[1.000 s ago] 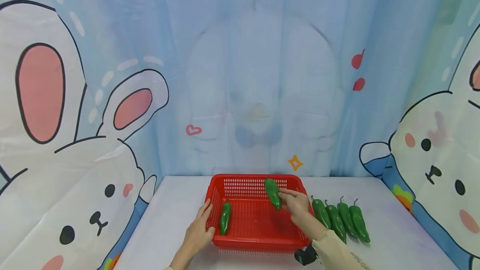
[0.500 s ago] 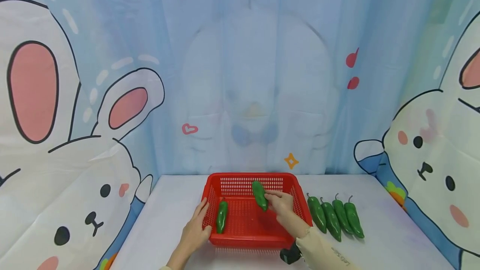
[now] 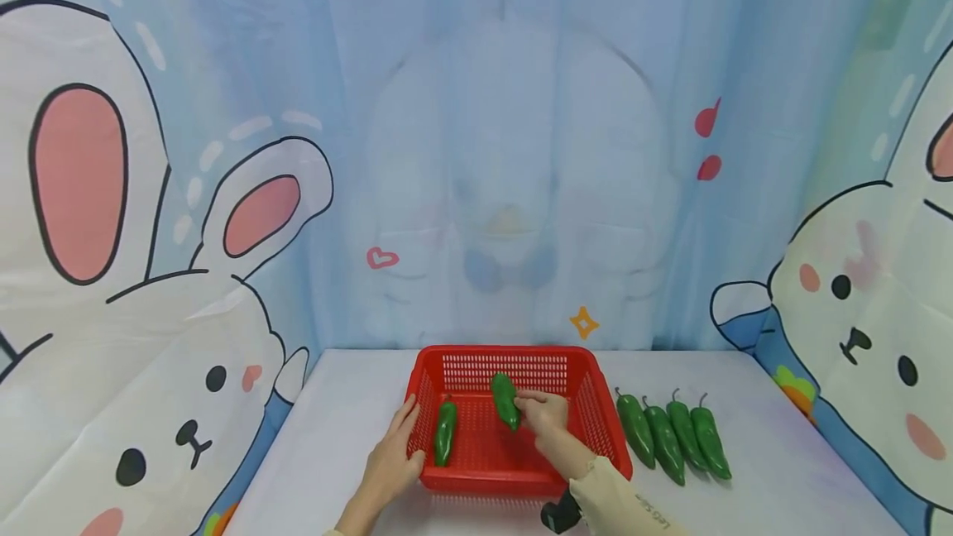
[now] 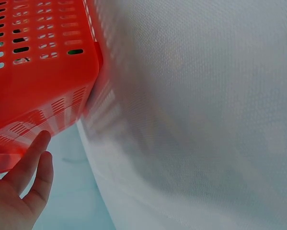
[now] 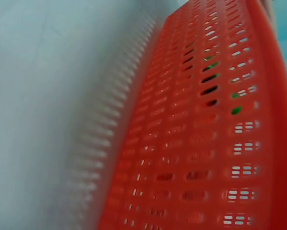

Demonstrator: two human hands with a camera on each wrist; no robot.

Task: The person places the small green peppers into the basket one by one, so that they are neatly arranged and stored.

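Observation:
In the head view, my right hand (image 3: 545,416) pinches a green chili pepper (image 3: 505,400) by its right side, over the middle of a red plastic basket (image 3: 491,482). A second green pepper (image 3: 444,434) lies lengthwise along the basket's left wall. My left hand (image 3: 390,457) rests against the basket's left side, fingers fairly straight and the thumb by the front corner. The left wrist view shows that hand (image 4: 21,191) from below, beside the slotted outer wall (image 4: 42,81). The basket wall (image 5: 191,143) fills much of the right wrist view and hides the grip.
Several green peppers (image 3: 673,433) lie side by side on the white table (image 3: 774,453), right of the basket. A cartoon rabbit curtain (image 3: 506,147) hangs behind the table. A black object (image 3: 561,513) sits at my right wrist.
My right hand has carried its pepper leftward, from the basket's right part to its middle, and somewhat lower. The left hand stays at the basket's side.

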